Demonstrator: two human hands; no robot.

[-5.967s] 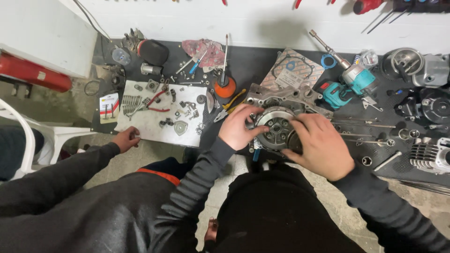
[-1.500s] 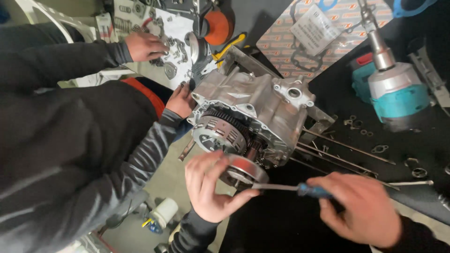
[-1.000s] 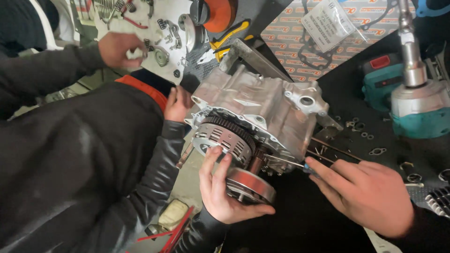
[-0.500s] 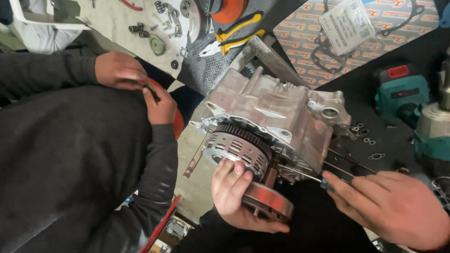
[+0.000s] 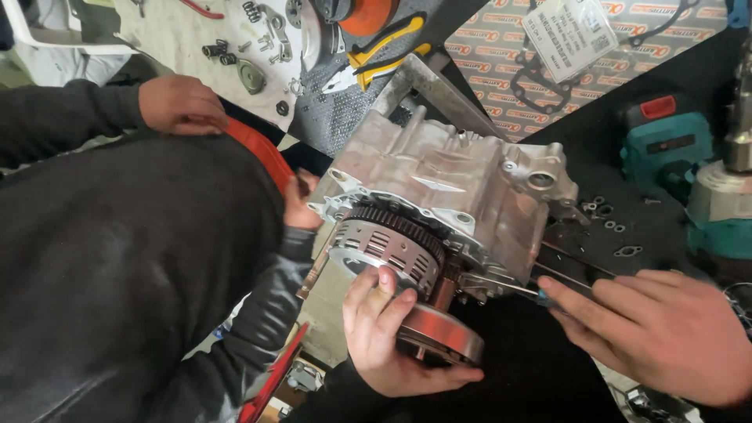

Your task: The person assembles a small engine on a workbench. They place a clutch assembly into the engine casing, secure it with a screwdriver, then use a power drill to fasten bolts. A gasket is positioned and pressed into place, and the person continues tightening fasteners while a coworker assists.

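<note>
Sitting at frame centre on the dark desk (image 5: 674, 227), cast-metal engine case (image 5: 454, 188): likely heavy, rigid, oily-slick; left hand (image 5: 392, 333) cupped under the round clutch drum (image 5: 442, 337), right hand (image 5: 666, 329) closed round a thin screwdriver (image 5: 509, 287); best gripped by the case's ribbed edges.

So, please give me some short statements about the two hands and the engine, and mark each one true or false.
1. The left hand cups a round metal disc under the engine case. True.
2. The right hand is empty. False: it holds a screwdriver aimed at the case.
3. Yellow-handled pliers lie beyond the engine. True.
4. No one else is present. False: another person's hand shows at upper left.
</note>
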